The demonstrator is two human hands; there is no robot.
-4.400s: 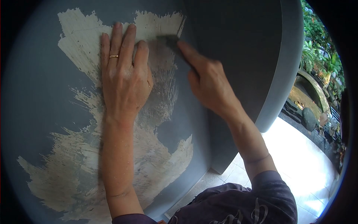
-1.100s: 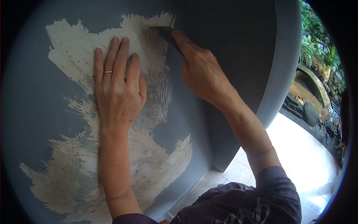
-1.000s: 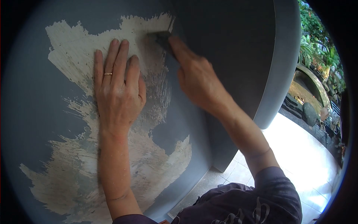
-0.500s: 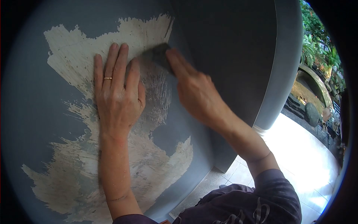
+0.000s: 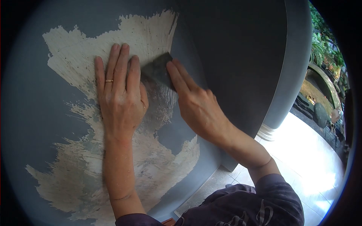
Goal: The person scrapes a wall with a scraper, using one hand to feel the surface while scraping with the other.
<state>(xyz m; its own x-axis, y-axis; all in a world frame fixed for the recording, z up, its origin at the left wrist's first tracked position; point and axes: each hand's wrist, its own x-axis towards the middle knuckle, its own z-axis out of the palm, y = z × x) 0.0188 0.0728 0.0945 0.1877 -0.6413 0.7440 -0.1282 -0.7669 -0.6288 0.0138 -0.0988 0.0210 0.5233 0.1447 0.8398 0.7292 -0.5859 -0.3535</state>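
My left hand (image 5: 122, 94) lies flat against the wall, fingers stretched upward, a ring on one of them. Beneath it is a pale bare patch (image 5: 83, 49) with ragged edges, where the grey paint is gone. To its right, my right hand (image 5: 200, 109) grips a dark, flat, rectangular scraper (image 5: 159, 71). The scraper is tilted, with its far edge close to the patch near my left fingers; shadow hides whether it touches. Thin scratch lines run below it. My palm and curled fingers hide the scraper's grip end.
Grey paint (image 5: 34, 109) surrounds the patch. A dark adjoining wall face (image 5: 241, 56) stands right of the corner, ending in a rounded grey edge (image 5: 296, 64). Bright floor tiles (image 5: 298, 150) lie below right, with plants (image 5: 320, 47) and stones (image 5: 320, 115) beyond.
My right hand and the scraper have moved slightly down, and the scraper shows more sharply. My left hand stays in place on the wall. The view has shifted a little.
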